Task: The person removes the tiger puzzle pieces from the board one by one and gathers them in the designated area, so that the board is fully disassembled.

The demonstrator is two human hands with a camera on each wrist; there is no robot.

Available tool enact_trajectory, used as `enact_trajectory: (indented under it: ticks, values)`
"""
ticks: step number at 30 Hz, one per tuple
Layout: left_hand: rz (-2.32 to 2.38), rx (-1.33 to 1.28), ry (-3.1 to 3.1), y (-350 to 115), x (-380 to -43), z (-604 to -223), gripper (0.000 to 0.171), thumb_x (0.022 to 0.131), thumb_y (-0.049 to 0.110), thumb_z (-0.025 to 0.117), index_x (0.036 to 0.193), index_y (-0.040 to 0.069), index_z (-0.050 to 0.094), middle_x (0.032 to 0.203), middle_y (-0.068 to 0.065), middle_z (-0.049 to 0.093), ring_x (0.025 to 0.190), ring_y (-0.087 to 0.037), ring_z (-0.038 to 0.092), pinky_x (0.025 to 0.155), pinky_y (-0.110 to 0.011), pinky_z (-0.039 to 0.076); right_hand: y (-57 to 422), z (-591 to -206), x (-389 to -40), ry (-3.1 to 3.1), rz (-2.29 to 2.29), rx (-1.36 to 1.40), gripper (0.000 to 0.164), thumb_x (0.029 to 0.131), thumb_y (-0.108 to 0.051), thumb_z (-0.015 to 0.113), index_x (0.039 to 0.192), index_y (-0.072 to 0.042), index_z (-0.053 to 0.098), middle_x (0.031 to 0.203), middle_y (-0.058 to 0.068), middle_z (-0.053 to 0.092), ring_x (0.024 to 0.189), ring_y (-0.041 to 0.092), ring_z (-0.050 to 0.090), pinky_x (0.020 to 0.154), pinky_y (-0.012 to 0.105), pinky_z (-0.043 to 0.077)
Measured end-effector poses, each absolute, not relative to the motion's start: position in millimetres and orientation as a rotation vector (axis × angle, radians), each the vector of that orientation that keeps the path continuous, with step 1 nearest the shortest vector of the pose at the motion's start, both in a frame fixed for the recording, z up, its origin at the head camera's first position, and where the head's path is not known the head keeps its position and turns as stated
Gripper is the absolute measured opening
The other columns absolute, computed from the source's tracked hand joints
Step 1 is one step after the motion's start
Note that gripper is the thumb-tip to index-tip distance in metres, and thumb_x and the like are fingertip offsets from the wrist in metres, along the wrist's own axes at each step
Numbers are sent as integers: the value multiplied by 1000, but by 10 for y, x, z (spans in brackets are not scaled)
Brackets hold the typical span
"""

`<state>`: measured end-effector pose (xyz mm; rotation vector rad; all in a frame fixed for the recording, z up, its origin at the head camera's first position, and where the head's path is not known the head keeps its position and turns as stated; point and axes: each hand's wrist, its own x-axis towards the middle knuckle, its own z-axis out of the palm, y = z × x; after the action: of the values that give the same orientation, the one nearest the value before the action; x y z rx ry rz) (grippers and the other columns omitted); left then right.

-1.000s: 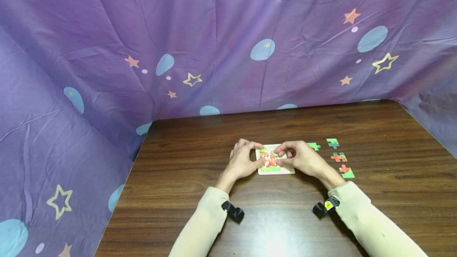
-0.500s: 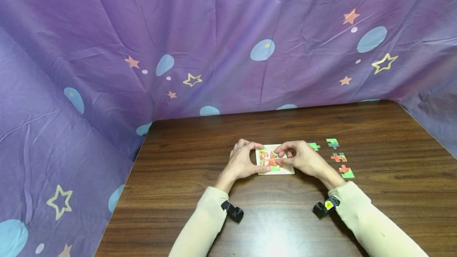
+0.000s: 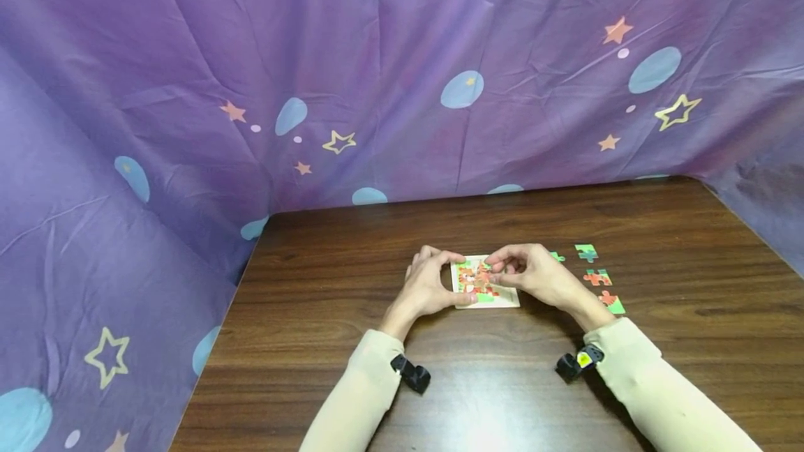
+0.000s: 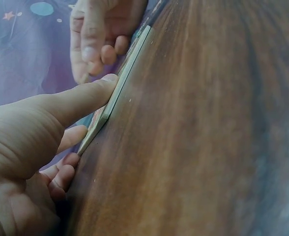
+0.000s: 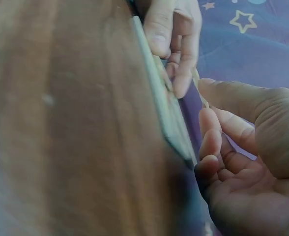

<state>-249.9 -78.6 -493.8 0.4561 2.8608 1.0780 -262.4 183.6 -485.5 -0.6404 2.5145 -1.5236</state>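
Note:
A small pale puzzle tray (image 3: 510,301) lies on the table, holding red and green jigsaw pieces. My left hand (image 3: 428,284) grips its left side, with the thumb on the near rim and fingertips at the far edge. My right hand (image 3: 541,276) is over the tray's right part, its thumb and forefinger pinching a thin puzzle piece (image 5: 196,77). That piece is seen edge-on in the right wrist view, apart from the tray. The right fingers partly hide the tray's upper right area in the head view.
Several loose pieces lie right of the tray: a green-and-blue piece (image 3: 586,252), a red one with a dark edge (image 3: 597,277), and a red-and-green piece (image 3: 613,303). A green piece (image 3: 557,257) is partly behind the right hand. A purple curtain (image 3: 402,89) borders the wooden table (image 3: 339,257).
My left thumb has slid from over the pieces down to the tray's near rim. My right hand, with the piece, has shifted slightly up and right, covering more of the loose green piece.

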Motion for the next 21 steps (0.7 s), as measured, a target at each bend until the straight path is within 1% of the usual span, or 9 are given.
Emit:
enact_trajectory:
  ticks: [4,7,10,12,18,21]
  values:
    - [1092,450,2854,-764,-2500,-4958,77,76,39,105,145,26,73,142,-6,57,134,-26,53,115,-44,41,1913,-4736,-2611,2550,-1558,-666,28,97,-11,88,121,-2,80,96,9,75,83,14,67,71,23,55]
    - [1115,451,2849,-763,-2509,-4981,77,75,38,105,144,26,73,142,-7,57,134,-27,52,115,-45,41,1985,-4626,-2607,2574,-1605,-684,28,97,-10,88,122,-2,80,98,9,76,82,12,67,70,23,55]
    - [1120,469,2867,-777,-2519,-4995,76,74,39,105,143,26,74,140,-6,58,133,-27,53,114,-45,41,2076,-4516,-2607,2620,-1616,-680,28,97,-11,88,122,-4,81,101,7,78,82,11,68,70,23,56]
    - [1116,476,2878,-788,-2525,-5010,76,74,39,105,143,26,74,140,-6,58,133,-27,53,114,-45,42,2149,-4448,-2607,2655,-1604,-682,28,97,-12,88,123,-4,80,99,7,78,81,13,69,69,23,56]
    - [1168,472,2869,-788,-2567,-5088,77,72,38,106,141,25,75,141,-8,58,134,-29,53,116,-48,40,2433,-4283,-2594,2736,-1607,-599,32,96,-9,89,125,-4,80,97,7,79,78,15,72,66,25,57]
    - [1166,465,2866,-785,-2561,-5082,76,72,38,106,141,26,75,141,-7,58,134,-28,53,117,-48,40,2572,-4239,-2579,2781,-1590,-560,33,95,-11,91,125,-6,81,98,5,79,79,12,71,67,23,56]
